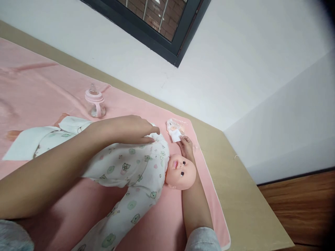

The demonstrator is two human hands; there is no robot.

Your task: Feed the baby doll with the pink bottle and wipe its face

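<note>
A baby doll in a white bear-print outfit lies face up, its bald head to the right. My left hand rests across the doll's upper chest near the shoulder, fingers stretched out. Beyond the head, my right hand pinches the edge of a small white square, perhaps a pad or wipe. Behind that square sits a crumpled clear plastic wrapper; I cannot tell whether the two are joined. My right forearm passes beside the doll's head.
A clear baby bottle with a pink collar and handles stands behind the doll. The pink blanket covers much of the wooden tabletop. A white wall with a dark-framed window rises behind the table.
</note>
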